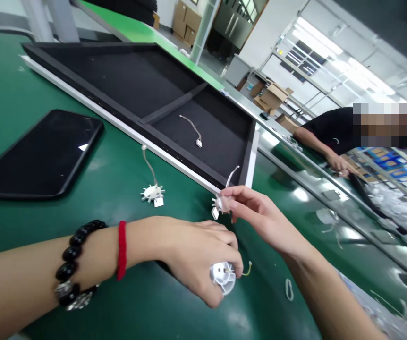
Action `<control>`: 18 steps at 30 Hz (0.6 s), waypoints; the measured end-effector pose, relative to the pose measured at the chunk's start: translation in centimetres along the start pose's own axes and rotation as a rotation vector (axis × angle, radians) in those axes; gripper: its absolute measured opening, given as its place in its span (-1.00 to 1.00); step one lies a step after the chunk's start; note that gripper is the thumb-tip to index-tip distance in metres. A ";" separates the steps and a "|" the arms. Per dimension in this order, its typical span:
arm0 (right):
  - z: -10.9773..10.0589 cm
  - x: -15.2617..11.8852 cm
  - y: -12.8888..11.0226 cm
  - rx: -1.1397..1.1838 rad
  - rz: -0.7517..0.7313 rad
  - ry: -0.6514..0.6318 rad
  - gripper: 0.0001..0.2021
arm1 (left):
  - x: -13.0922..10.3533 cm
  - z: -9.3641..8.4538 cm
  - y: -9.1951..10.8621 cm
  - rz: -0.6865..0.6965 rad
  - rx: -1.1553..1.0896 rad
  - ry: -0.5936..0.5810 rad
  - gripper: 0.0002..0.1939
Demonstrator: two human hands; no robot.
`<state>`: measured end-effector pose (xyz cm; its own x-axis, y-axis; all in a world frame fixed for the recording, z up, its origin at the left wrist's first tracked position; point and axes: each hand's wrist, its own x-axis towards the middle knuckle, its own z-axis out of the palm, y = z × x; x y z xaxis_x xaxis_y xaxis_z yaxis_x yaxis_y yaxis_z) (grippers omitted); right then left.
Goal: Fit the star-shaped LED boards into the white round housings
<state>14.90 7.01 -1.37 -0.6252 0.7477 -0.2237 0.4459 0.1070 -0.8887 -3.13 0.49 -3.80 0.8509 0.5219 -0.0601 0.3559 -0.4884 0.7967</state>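
My left hand (203,259) is closed round a white round plastic part (224,277), with a short yellowish wire showing beside the fingers. Just above and to the right, my right hand (255,210) pinches a small white spiky part (220,204) with a square tab and a thin wire standing up from it. A similar white spiky part (153,192) lies on the green table, its wire stretching up to the tray's edge. One more small connector with a wire (199,142) rests inside the black tray (100,101).
A black phone-like tablet (40,156) lies at the left on the green table. A small white ring (289,289) is at the lower right. Across the table at the right a person in black (334,127) works beside a heap of white parts (394,203). Cardboard boxes (274,97) stand behind.
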 end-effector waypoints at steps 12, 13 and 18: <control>0.0 -10.0 4.2 0.736 0.172 0.409 -0.69 | 1.0 0.1 -0.1 -0.025 0.057 0.414 -0.71; 0.4 -10.2 4.3 0.770 0.163 0.417 -0.69 | 1.1 0.4 -0.2 0.027 0.099 0.448 -0.70; 2.4 -10.7 4.0 0.801 0.109 0.400 -0.69 | 1.4 2.1 0.4 0.278 0.286 0.553 -0.73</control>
<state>21.84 -2.08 -3.50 -0.2694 0.9151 -0.3001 -0.1842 -0.3548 -0.9166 -1.02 -0.46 -4.83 0.6297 0.5935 0.5012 0.3053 -0.7823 0.5429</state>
